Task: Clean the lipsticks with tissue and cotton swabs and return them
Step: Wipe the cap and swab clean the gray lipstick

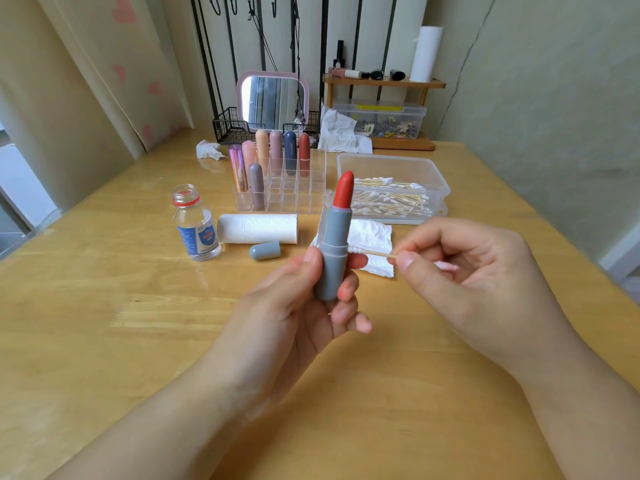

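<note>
My left hand (pixel 298 306) grips an upright grey lipstick (pixel 334 244) with its red stick extended. My right hand (pixel 474 271) pinches a cotton swab (pixel 372 253) whose white tip touches the side of the grey tube. The lipstick's grey cap (pixel 265 250) lies on the wooden table (pixel 138 323). A flat tissue (pixel 372 240) lies behind my hands. Several capped lipsticks (pixel 277 150) stand in a clear organizer (pixel 294 195).
An uncapped small bottle (pixel 195 226) stands at the left beside a tissue roll (pixel 258 228). A clear box of cotton swabs (pixel 391 192) sits at the right. Crumpled tissues (pixel 209 150), a mirror (pixel 273 100), a wire basket and a wooden shelf stand at the back.
</note>
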Demonstrator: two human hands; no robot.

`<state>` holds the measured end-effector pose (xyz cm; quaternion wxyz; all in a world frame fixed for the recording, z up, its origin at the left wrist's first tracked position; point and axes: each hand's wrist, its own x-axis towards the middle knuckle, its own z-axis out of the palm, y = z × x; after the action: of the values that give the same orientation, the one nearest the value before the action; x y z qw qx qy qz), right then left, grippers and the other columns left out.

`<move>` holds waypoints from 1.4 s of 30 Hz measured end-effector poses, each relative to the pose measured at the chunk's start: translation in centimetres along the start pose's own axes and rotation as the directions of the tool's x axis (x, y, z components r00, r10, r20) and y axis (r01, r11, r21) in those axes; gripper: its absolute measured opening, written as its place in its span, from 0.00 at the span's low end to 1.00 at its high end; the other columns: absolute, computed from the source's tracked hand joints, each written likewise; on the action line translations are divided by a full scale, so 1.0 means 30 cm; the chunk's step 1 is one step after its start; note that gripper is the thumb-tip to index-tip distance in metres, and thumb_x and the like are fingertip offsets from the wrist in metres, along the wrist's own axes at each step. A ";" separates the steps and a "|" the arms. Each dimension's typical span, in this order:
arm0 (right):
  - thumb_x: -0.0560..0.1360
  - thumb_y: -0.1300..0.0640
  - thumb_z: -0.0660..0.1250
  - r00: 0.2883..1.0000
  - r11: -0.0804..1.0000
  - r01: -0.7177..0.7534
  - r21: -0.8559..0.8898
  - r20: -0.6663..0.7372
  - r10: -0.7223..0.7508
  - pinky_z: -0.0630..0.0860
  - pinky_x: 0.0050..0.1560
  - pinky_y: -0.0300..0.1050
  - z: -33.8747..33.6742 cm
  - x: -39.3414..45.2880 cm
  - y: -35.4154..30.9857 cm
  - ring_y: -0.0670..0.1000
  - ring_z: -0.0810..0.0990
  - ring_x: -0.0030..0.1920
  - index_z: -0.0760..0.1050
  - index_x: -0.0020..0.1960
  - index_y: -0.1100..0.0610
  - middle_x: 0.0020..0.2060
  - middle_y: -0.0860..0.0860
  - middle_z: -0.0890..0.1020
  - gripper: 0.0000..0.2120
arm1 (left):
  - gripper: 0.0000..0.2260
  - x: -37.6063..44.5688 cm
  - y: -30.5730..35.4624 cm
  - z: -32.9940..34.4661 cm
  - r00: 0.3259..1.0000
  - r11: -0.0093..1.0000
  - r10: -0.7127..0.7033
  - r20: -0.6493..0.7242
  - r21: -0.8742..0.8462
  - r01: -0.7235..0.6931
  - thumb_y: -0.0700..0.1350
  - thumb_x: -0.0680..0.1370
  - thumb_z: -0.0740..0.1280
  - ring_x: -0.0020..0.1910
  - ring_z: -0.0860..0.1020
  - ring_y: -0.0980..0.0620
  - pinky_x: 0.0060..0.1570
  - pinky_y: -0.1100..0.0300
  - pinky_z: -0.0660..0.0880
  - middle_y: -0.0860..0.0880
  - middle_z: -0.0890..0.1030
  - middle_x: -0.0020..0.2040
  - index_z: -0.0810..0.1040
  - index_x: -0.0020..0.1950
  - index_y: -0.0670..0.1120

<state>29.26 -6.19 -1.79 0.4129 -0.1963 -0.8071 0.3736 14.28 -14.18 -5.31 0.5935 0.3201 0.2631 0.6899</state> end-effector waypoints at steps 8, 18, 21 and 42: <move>0.67 0.51 0.65 0.998 0.994 0.038 -0.100 -0.045 -0.043 0.63 0.30 0.29 0.018 -0.008 -0.007 0.43 0.65 0.26 0.77 0.35 0.52 0.26 0.54 0.69 0.07 | 0.11 -0.017 0.011 0.015 1.000 0.981 0.025 -0.016 0.194 -0.022 0.41 0.74 0.61 0.37 0.79 0.49 0.40 0.56 0.79 0.42 0.79 0.41 0.75 0.52 0.36; 0.68 0.52 0.64 0.994 0.980 0.077 -0.183 -0.060 -0.090 0.63 0.30 0.29 0.014 -0.010 -0.018 0.43 0.65 0.27 0.75 0.34 0.50 0.26 0.51 0.68 0.05 | 0.12 -0.018 0.001 0.020 0.969 0.893 0.213 -0.124 0.427 -0.142 0.39 0.68 0.68 0.32 0.80 0.49 0.35 0.61 0.78 0.44 0.80 0.37 0.69 0.47 0.40; 0.68 0.52 0.64 0.995 0.984 0.074 -0.165 -0.047 -0.083 0.63 0.30 0.29 0.022 -0.010 -0.021 0.43 0.65 0.26 0.76 0.34 0.50 0.26 0.51 0.68 0.06 | 0.13 -0.016 0.000 0.020 0.972 0.884 0.216 -0.090 0.440 -0.156 0.39 0.70 0.67 0.30 0.77 0.51 0.32 0.62 0.75 0.46 0.77 0.35 0.69 0.51 0.39; 0.68 0.51 0.64 0.996 0.984 0.061 -0.168 -0.057 -0.071 0.63 0.30 0.31 0.021 -0.009 -0.008 0.44 0.65 0.26 0.76 0.35 0.50 0.26 0.54 0.68 0.06 | 0.12 -0.014 0.004 0.017 0.996 0.963 0.084 -0.034 0.259 -0.072 0.44 0.73 0.59 0.31 0.71 0.51 0.38 0.58 0.76 0.47 0.74 0.35 0.74 0.51 0.39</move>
<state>28.91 -6.78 -2.00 0.4326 -0.2149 -0.8279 0.2850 14.62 -14.62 -4.92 0.5133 0.3890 0.3508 0.6798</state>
